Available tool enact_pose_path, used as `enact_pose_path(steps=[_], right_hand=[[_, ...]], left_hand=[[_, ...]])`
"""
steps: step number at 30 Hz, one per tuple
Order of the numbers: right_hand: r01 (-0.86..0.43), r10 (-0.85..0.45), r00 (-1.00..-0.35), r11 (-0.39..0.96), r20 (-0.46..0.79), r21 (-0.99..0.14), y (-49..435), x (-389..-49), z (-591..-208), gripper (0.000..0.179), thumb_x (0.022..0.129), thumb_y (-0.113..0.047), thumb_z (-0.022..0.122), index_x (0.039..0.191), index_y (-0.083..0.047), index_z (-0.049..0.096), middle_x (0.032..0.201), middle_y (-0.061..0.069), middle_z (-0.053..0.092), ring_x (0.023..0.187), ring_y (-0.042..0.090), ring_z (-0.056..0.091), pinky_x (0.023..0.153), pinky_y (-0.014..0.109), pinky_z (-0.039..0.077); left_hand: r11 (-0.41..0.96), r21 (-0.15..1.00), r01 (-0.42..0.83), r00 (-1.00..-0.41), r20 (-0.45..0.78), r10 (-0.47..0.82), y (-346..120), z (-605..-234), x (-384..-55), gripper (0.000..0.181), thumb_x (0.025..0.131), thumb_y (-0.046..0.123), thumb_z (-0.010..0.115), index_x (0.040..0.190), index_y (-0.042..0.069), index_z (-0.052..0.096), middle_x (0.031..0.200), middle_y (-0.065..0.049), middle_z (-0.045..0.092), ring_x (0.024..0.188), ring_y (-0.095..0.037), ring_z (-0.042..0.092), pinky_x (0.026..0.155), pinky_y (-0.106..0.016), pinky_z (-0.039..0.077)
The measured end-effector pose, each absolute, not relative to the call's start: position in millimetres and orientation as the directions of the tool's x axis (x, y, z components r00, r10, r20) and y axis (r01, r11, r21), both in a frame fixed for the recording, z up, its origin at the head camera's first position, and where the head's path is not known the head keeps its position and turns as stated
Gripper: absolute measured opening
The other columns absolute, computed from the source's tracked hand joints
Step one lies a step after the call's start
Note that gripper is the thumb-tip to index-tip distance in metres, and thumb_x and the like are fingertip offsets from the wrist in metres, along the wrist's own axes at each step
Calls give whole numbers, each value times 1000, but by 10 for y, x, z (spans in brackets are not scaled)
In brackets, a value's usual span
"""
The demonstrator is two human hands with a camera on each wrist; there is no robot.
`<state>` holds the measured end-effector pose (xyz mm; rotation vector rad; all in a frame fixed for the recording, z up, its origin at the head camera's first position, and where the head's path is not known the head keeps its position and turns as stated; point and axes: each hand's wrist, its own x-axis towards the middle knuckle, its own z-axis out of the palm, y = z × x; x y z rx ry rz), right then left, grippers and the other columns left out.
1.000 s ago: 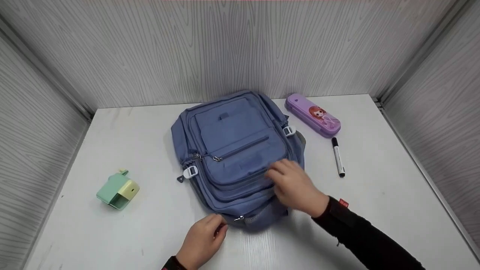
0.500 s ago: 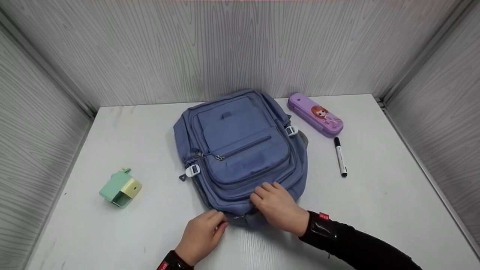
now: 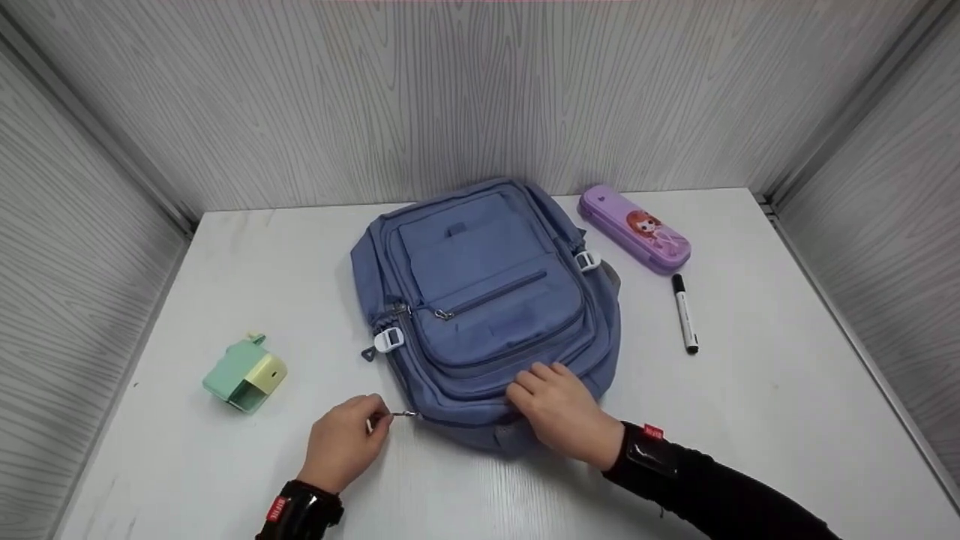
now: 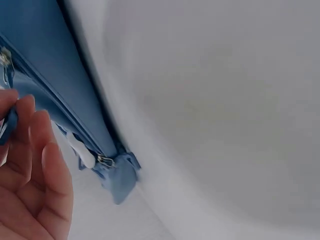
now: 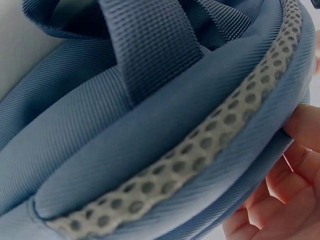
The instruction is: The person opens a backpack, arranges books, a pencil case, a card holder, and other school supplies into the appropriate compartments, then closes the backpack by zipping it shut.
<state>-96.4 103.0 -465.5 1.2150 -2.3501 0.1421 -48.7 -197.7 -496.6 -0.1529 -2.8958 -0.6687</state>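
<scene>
A blue backpack [image 3: 480, 300] lies on its back on the white table. At its lower left corner my left hand [image 3: 345, 442] pinches a zipper pull [image 3: 405, 413] between thumb and fingertips. In the left wrist view the metal slider [image 4: 6, 57] shows just above those fingers, with a blue tab in their grip. My right hand [image 3: 562, 416] grips the backpack's near edge, right of the middle. From the right wrist view, its thumb and fingers [image 5: 285, 200] hold the fabric beside a strip of pale mesh [image 5: 200, 145]. The fabric inside that grip is partly hidden.
A green and yellow pencil sharpener [image 3: 244, 373] stands to the left. Right of the backpack are a purple pencil case [image 3: 634, 229] with a cartoon figure and a black-capped white marker [image 3: 685, 313]. Wood-patterned panels [image 3: 480, 97] close off the back and both sides.
My right hand has come down from the backpack's right side to grip its near edge. My left hand has moved left along that edge, and the zipper pull has moved with it.
</scene>
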Motion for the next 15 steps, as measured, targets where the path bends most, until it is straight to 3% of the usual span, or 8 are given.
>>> enact_pose_path(steps=[15], right_hand=[[-799,-720,-478,594,503,90,1071,-962,-4714,12,81,-8,73,84,-13,63,83,-1,63,74,16,57,62,31,47]], left_hand=[[917,397,47,-986,166,-21,-2194,-5012,-1076,6,82,10,67,77,9,63,74,-7,69,64,-26,63,51,-43,46]])
